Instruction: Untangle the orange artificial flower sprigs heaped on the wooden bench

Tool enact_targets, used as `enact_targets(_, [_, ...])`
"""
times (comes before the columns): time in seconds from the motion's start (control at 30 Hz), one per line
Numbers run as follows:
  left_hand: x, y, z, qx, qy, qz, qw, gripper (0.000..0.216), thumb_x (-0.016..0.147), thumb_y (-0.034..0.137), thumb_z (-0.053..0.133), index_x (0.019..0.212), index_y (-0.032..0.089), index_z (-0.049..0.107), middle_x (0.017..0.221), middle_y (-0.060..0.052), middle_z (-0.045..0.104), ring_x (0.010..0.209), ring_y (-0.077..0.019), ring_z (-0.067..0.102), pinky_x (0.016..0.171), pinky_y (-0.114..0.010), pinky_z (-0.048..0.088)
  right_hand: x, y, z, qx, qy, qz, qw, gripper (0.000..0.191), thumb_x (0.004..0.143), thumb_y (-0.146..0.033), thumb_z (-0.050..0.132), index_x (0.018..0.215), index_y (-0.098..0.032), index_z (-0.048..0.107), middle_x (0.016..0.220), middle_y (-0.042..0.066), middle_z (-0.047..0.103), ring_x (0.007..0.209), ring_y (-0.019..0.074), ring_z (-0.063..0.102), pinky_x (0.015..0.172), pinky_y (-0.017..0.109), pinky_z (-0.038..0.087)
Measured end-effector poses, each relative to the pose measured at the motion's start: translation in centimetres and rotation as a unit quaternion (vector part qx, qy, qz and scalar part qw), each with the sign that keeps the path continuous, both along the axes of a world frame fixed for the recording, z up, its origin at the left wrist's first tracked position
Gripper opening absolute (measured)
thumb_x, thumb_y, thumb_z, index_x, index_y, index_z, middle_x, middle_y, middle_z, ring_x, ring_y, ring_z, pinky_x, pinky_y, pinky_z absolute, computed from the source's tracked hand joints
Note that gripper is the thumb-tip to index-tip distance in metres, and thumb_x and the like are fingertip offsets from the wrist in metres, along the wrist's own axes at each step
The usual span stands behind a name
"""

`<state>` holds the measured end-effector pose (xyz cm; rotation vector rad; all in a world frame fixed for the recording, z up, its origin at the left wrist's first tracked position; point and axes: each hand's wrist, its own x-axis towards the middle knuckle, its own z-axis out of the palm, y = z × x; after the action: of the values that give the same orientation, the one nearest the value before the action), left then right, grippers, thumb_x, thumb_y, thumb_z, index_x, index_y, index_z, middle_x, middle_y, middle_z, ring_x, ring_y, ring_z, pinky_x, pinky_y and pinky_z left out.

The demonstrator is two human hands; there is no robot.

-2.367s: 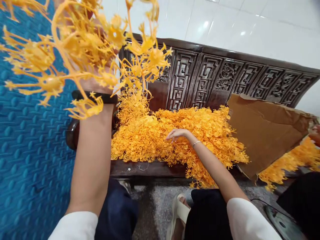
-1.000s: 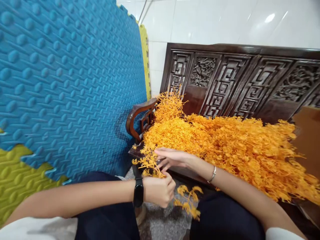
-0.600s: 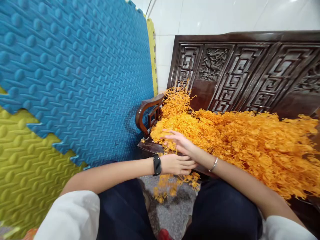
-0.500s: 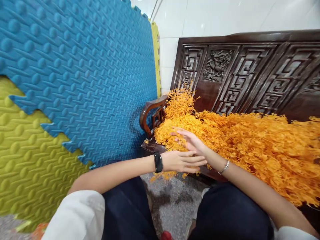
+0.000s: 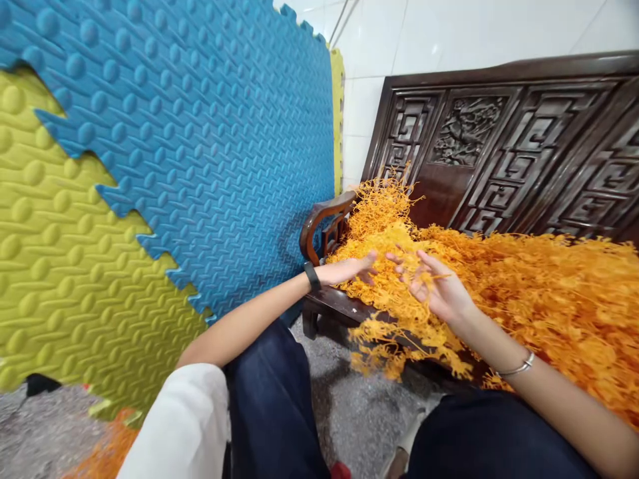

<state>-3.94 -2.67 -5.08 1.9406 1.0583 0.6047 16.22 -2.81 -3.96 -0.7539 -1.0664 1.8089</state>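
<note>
A heap of orange artificial flower sprigs (image 5: 544, 299), thin-stemmed and frilly, covers the seat of a dark carved wooden bench (image 5: 469, 193). Reaching to the heap's left end, my left hand (image 5: 346, 269) has thumb and fingers apart and partly blurred. It wears a black wristband. Opposite it, my right hand (image 5: 443, 291) is turned palm up, fingers spread and slightly bent, with orange strands lying across them. A silver bangle circles that wrist. Below the hands, a loose clump of sprigs (image 5: 387, 342) hangs over the bench's front edge.
Blue foam matting (image 5: 200, 146) with interlocking yellow matting (image 5: 74, 266) stands upright at left. The curved armrest (image 5: 312, 233) is close to my left hand. White tiles (image 5: 449, 33) line the wall. Orange strands (image 5: 107, 452) lie on the speckled floor (image 5: 344, 412).
My hands, crossed earlier with the left over the right, have separated. The left has moved up to the heap and the right has turned palm up. The view has shifted left.
</note>
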Motion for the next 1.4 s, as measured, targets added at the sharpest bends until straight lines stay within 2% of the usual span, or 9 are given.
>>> enact_targets(0.13, [0.4, 0.6, -1.8, -0.139, -0.299, -0.008, 0.944, 0.065, 0.067, 0.071, 0.052, 0.102, 0.017, 0.062, 0.109, -0.011, 0.064, 0.104, -0.0224, 0.055, 0.086, -0.034, 0.04, -1.7, -0.9, -1.3, 0.105, -0.089, 0.014, 0.99, 0.038, 0.071, -0.029, 0.068, 0.106, -0.029, 0.055, 0.115, 0.002, 0.061, 0.083, 0.0149, 0.065, 0.067, 0.025, 0.057])
enact_targets(0.23, [0.3, 0.2, -1.7, -0.137, -0.347, 0.019, 0.928, 0.059, 0.056, 0.05, 0.076, 0.103, 0.017, 0.062, 0.109, -0.009, 0.062, 0.1, -0.0194, 0.056, 0.087, -0.031, 0.039, -2.7, -0.9, -2.8, 0.206, -0.156, 0.013, 0.966, 0.043, 0.067, -0.03, 0.072, 0.106, -0.028, 0.054, 0.115, 0.003, 0.06, 0.091, 0.0179, 0.064, 0.077, 0.031, 0.055])
enact_targets(0.4, [-1.2, 0.1, -1.4, -0.161, -0.374, 0.108, 0.907, 0.031, 0.067, 0.036, 0.069, 0.088, 0.015, 0.06, 0.093, -0.004, 0.067, 0.082, -0.0135, 0.061, 0.077, -0.027, 0.044, -3.1, -0.2, -3.7, 0.373, -0.236, 0.093, 0.893, 0.048, 0.073, -0.033, 0.067, 0.119, -0.028, 0.053, 0.12, 0.004, 0.06, 0.104, 0.0187, 0.06, 0.095, 0.037, 0.046])
enact_targets(0.5, [-2.2, 0.2, -1.8, -0.156, -0.356, 0.117, 0.914, 0.021, 0.069, 0.032, 0.065, 0.078, 0.016, 0.054, 0.076, -0.001, 0.067, 0.067, -0.0122, 0.062, 0.067, -0.026, 0.046, -2.7, 0.2, -3.1, 0.424, -0.278, 0.068, 0.859, 0.028, 0.08, -0.037, 0.06, 0.103, -0.023, 0.066, 0.099, 0.004, 0.069, 0.088, 0.018, 0.065, 0.086, 0.036, 0.05])
enact_targets(0.6, [-2.8, 0.0, -2.0, -0.151, -0.311, 0.107, 0.932, 0.02, 0.071, 0.031, 0.063, 0.077, 0.015, 0.052, 0.064, 0.0, 0.065, 0.054, -0.0132, 0.061, 0.059, -0.026, 0.044, -2.5, 0.6, -2.5, 0.426, -0.262, -0.045, 0.865, 0.029, 0.084, -0.04, 0.053, 0.073, -0.017, 0.067, 0.07, 0.004, 0.067, 0.068, 0.0158, 0.063, 0.07, 0.032, 0.051])
enact_targets(0.73, [-3.2, -0.5, -2.2, -0.13, -0.261, 0.124, 0.948, 0.023, 0.075, 0.032, 0.06, 0.089, 0.015, 0.053, 0.069, -0.001, 0.067, 0.052, -0.0129, 0.061, 0.057, -0.025, 0.041, -2.9, 1.4, -2.6, 0.374, -0.231, -0.14, 0.887, 0.035, 0.071, -0.04, 0.068, 0.096, -0.02, 0.054, 0.092, 0.004, 0.061, 0.066, 0.0121, 0.059, 0.06, 0.027, 0.049])
enact_targets(0.83, [-3.6, -0.6, -2.5, -0.107, -0.245, 0.14, 0.953, 0.024, 0.077, 0.034, 0.058, 0.09, 0.015, 0.054, 0.07, 0.0, 0.066, 0.054, -0.0121, 0.061, 0.059, -0.025, 0.041, -3.9, 2.2, -3.2, 0.288, -0.22, -0.079, 0.929, 0.057, 0.062, -0.039, 0.074, 0.107, -0.024, 0.043, 0.101, 0.004, 0.053, 0.063, 0.0104, 0.059, 0.058, 0.027, 0.05])
enact_targets(0.97, [-4.4, -0.3, -2.9, -0.081, -0.227, 0.154, 0.958, 0.025, 0.075, 0.037, 0.061, 0.083, 0.014, 0.055, 0.068, 0.0, 0.065, 0.055, -0.0116, 0.059, 0.059, -0.025, 0.04, -5.2, 3.1, -4.3, 0.188, -0.152, 0.028, 0.97, 0.052, 0.066, -0.039, 0.07, 0.109, -0.023, 0.045, 0.086, 0.0, 0.054, 0.058, 0.0108, 0.059, 0.062, 0.031, 0.05])
enact_targets(1.4, [-3.4, 0.3, -3.6, -0.115, -0.182, 0.181, 0.96, 0.028, 0.068, 0.038, 0.068, 0.067, 0.014, 0.053, 0.043, 0.006, 0.048, 0.034, -0.0072, 0.047, 0.036, -0.018, 0.029, -3.9, 6.7, -6.2, 0.204, -0.234, 0.01, 0.95, 0.032, 0.05, -0.039, 0.077, 0.059, -0.015, 0.056, 0.05, -0.005, 0.054, 0.048, 0.0083, 0.051, 0.052, 0.024, 0.042])
